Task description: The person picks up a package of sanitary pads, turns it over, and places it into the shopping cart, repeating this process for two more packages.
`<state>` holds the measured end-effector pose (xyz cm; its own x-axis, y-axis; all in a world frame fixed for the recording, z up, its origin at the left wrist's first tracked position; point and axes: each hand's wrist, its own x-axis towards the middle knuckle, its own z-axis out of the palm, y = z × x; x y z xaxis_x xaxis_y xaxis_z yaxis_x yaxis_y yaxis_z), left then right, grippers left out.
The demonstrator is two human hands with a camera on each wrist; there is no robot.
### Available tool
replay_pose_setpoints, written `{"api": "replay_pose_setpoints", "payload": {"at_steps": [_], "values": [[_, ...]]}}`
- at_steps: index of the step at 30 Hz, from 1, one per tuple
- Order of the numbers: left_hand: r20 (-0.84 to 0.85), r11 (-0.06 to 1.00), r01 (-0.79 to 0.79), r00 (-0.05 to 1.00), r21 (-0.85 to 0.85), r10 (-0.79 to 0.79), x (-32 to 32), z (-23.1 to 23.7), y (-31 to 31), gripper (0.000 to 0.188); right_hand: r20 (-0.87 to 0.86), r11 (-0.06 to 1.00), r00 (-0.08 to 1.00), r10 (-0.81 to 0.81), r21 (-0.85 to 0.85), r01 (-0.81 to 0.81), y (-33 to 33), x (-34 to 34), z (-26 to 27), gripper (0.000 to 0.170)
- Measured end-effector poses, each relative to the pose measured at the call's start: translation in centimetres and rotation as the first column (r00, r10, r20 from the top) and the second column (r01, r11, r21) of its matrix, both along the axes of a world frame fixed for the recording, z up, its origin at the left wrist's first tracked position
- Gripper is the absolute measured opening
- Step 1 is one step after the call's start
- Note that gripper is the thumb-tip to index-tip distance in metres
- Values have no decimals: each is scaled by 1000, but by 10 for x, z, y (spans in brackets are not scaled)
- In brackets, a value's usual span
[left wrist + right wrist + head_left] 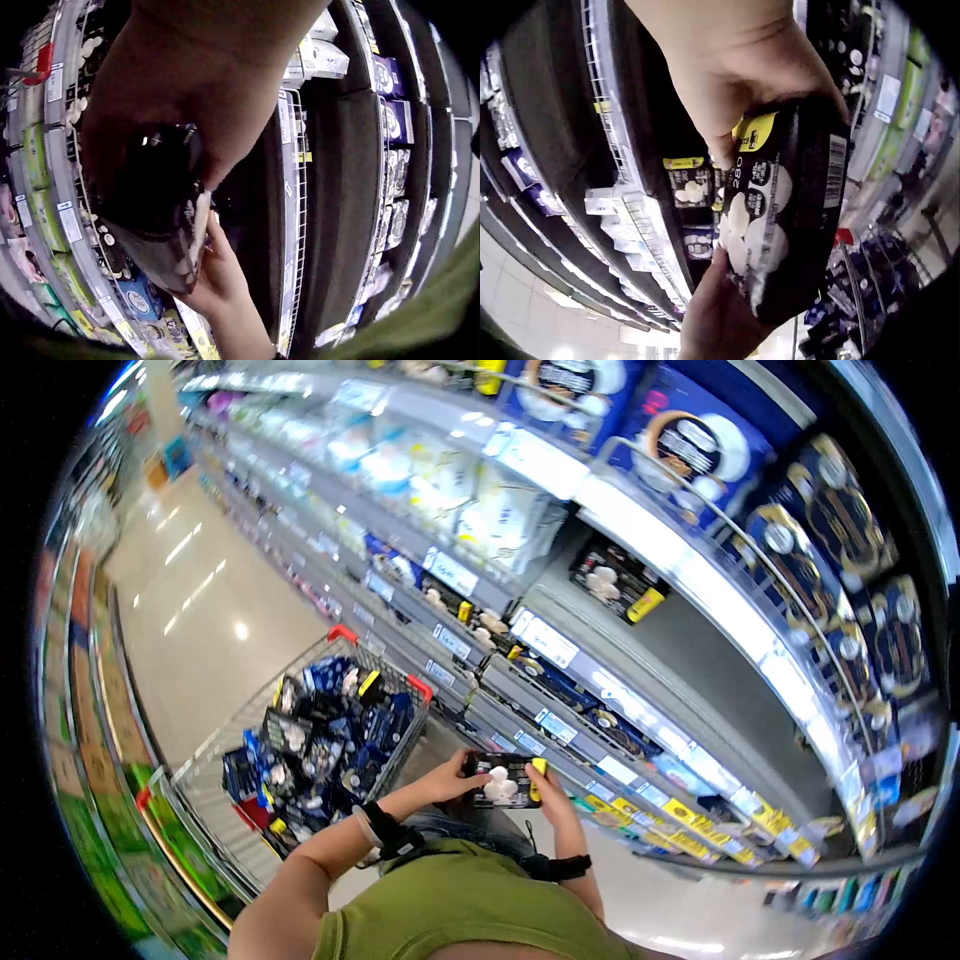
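Observation:
In front of the body, both hands hold a black pack of sanitary pads (503, 782) printed with white cotton bolls and a yellow corner. My left hand (452, 778) grips one end, its thumb over the front face. At the yellow end, my right hand (549, 798) grips the pack. The right wrist view shows the number 280 on the pack (761, 202) and a barcode on its side, with the right hand (742, 75) above and the left hand (724, 315) below. Seen from the left wrist, the pack (161, 247) is dark and mostly in shadow.
A wire shopping cart (190, 785) with red corners stands at the left, heaped with dark blue and black packs (320, 735). Tiered shelves (640, 520) run along the right. A similar black pack (612, 582) lies on one shelf. Aisle floor (185, 600) stretches away at left.

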<state>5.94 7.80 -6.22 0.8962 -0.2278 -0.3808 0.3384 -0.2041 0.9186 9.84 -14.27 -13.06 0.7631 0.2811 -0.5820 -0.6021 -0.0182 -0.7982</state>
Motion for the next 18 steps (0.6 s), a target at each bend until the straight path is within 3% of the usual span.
{"api": "replay_pose_setpoints", "payload": {"at_steps": [2, 3, 4, 5, 6, 7, 8, 9, 11, 12, 13, 15, 17, 18], "values": [[172, 999, 47, 984, 20, -49, 24, 12, -5, 65, 103, 996, 993, -60, -60, 66, -8, 11, 32, 68], [261, 989, 87, 964, -123, -53, 44, 1, -11, 66, 157, 992, 985, -70, -89, 85, -11, 17, 60, 67], [341, 995, 90, 935, 50, -101, 59, 32, -14, 63, 277, 979, 955, -105, -138, 147, -13, 24, 84, 64], [377, 992, 94, 925, -81, -56, 74, 59, -22, 62, 390, 960, 912, -125, -187, 211, -16, 33, 108, 61], [598, 997, 49, 798, 51, -70, 91, 68, -27, 58, 423, 958, 901, -98, -204, 200, -22, 43, 132, 59], [592, 997, 77, 804, -13, -54, 104, 92, -32, 51, 454, 957, 889, -65, -223, 184, -28, 52, 149, 58], [549, 978, 94, 835, -184, 23, 114, 108, -38, 48, 305, 974, 948, -86, -174, 144, -32, 56, 154, 53], [492, 932, 96, 865, -348, 95, 122, 120, -42, 45, 307, 974, 947, -95, -170, 153, -32, 53, 163, 53], [511, 921, 87, 850, -380, 130, 129, 139, -45, 38, 431, 978, 900, 65, -207, 28, -30, 48, 184, 50], [521, 953, 125, 853, -274, 38, 129, 136, -45, 32, 452, 989, 882, -131, -6, 150, -31, 44, 170, 48], [524, 964, 100, 850, -247, 46, 122, 134, -51, 34, 453, 989, 882, -130, -4, 148, -32, 39, 166, 48], [330, 962, 19, 941, -273, 75, 93, 139, -59, 47, 412, 882, 789, -457, 92, 463, -34, 32, 162, 49], [342, 936, 121, 940, -331, -1, 83, 72, -64, 58, 427, 864, 756, -496, 153, 480, -35, 22, 170, 48], [121, 857, 157, 986, -490, -111, 64, 84, -62, 61, 468, 888, 776, -422, 39, 459, -41, 16, 167, 47]]}}
